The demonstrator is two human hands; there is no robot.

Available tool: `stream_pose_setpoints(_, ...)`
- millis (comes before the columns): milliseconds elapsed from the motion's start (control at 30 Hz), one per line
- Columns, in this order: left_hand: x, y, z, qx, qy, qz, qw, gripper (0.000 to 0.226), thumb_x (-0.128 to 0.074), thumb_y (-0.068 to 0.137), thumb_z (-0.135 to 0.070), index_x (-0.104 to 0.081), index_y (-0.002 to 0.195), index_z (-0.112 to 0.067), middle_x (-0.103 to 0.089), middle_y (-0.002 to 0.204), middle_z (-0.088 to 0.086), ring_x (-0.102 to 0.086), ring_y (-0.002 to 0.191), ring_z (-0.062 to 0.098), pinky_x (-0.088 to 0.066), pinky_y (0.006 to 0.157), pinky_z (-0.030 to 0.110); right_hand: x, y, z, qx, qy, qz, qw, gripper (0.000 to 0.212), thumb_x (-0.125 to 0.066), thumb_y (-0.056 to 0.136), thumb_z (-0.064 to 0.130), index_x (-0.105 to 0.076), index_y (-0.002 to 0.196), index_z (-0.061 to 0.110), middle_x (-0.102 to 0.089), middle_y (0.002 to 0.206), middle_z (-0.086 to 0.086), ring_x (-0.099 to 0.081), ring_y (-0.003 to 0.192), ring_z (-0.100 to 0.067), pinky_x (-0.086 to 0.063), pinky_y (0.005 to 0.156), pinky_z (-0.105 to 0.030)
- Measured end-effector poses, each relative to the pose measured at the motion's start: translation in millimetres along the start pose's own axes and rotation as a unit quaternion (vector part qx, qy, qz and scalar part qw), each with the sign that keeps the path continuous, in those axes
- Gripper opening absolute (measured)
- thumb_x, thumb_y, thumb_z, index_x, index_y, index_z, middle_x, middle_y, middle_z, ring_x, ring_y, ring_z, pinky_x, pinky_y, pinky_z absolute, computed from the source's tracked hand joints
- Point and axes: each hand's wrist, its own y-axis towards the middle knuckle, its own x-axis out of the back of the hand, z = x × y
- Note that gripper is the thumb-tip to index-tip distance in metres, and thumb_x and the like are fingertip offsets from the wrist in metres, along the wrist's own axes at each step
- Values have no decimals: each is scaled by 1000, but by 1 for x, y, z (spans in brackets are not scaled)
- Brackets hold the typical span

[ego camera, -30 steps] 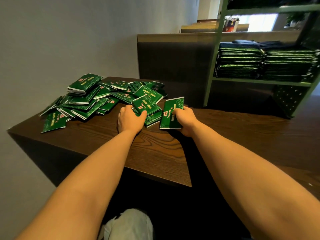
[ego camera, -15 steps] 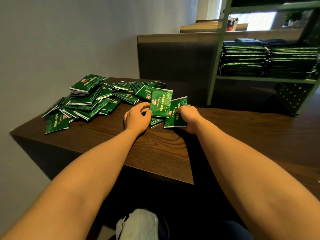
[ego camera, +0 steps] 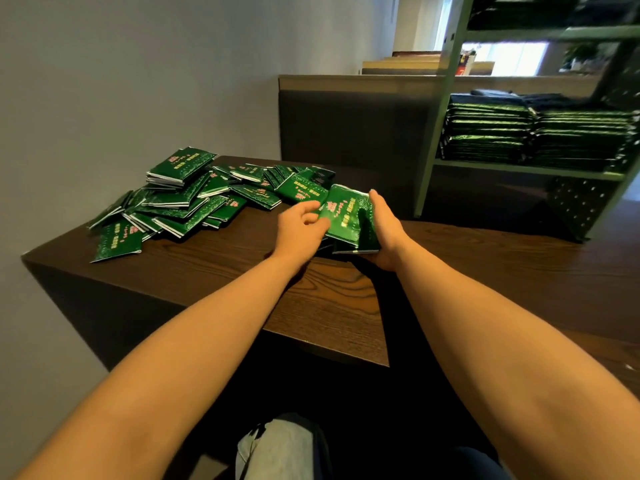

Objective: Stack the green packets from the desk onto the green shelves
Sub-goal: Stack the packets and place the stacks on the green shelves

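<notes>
- The fingers of the right hand (ego camera: 388, 230) are hidden beneath the held stack (ego camera: 349, 220) of green packets, whose print is too blurred to read.
- The right hand cups that stack from the right, thumb up along its edge.
- The left hand (ego camera: 301, 226) has curled fingers on the top packet's left edge; I cannot tell whether it grips or only touches.
- The loose pile (ego camera: 183, 202) sprawls to the left on the desk (ego camera: 242, 271).
- The green shelves (ego camera: 446, 98), far right and cut off by the frame, carry shelved stacks (ego camera: 519, 136).
</notes>
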Motion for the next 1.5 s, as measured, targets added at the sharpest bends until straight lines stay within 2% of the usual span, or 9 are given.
stream_pose_setpoints(133,-14,-12,5,-80,112,9,990,22,-72,88,-17,-69,109,-11,-62,73,-6,-57,67,6,-47,67,20,8,0,0,20,-52,-13,998,16,-68,94,16,-66,110,13,-73,110,-16,-73,91,-28,-60,65,-37)
stream_pose_setpoints(267,-5,-6,4,-133,205,-42,969,23,-55,95,-20,-70,110,-15,-68,101,1,-60,97,17,-48,86,32,3,1,-6,54,-44,-26,997,15,-61,94,1,-66,103,11,-71,97,-13,-70,87,-28,-58,68,-38)
stream_pose_setpoints(500,7,3,24,64,433,-45,898,55,-48,93,-54,-48,136,-20,-48,136,12,-39,127,33,-28,103,47,3,2,-9,69,7,-43,997,21,-51,96,-3,-60,95,16,-68,92,-9,-68,81,-24,-56,64,-37)
stream_pose_setpoints(800,10,-3,22,36,365,-34,930,46,-42,96,-11,-61,128,-39,-57,134,4,-42,124,29,-27,103,42,8,-1,-6,47,31,-57,997,18,-50,98,-3,-58,111,7,-62,92,-14,-65,82,-29,-56,73,-48)
stream_pose_setpoints(900,10,-4,23,37,351,-44,935,32,-46,99,-27,-66,123,-33,-62,130,4,-43,125,30,-28,104,43,5,-4,-8,62,16,-55,996,21,-47,96,-5,-60,95,11,-66,91,-14,-67,80,-29,-57,72,-47)
stream_pose_setpoints(1033,10,-5,22,20,394,-28,918,49,-56,91,-57,-61,130,-28,-60,133,3,-43,127,30,-32,102,46,3,3,-12,66,-32,-68,995,51,-55,77,9,-57,128,8,-67,119,-20,-70,98,-36,-62,59,-44)
stream_pose_setpoints(1200,9,-9,14,-53,363,-62,928,39,-62,92,-23,-56,131,-28,-51,135,0,-51,119,27,-34,99,44,1,4,-11,51,-99,-79,991,49,-53,87,14,-49,134,4,-64,121,-20,-67,105,-39,-60,90,-55)
stream_pose_setpoints(1333,5,-8,2,-108,295,-49,948,46,-54,89,-1,-57,129,-21,-55,127,4,-59,108,30,-45,92,44,-2,-3,-8,49,-123,-86,987,49,-51,91,15,-47,137,1,-65,123,-17,-67,107,-35,-57,95,-47)
stream_pose_setpoints(1500,4,-8,-1,-14,410,18,912,50,-60,94,-28,-47,141,-19,-46,139,7,-45,128,33,-38,102,50,4,-6,-10,31,-122,-92,988,52,-51,91,17,-44,140,2,-63,127,-17,-66,111,-37,-56,99,-54)
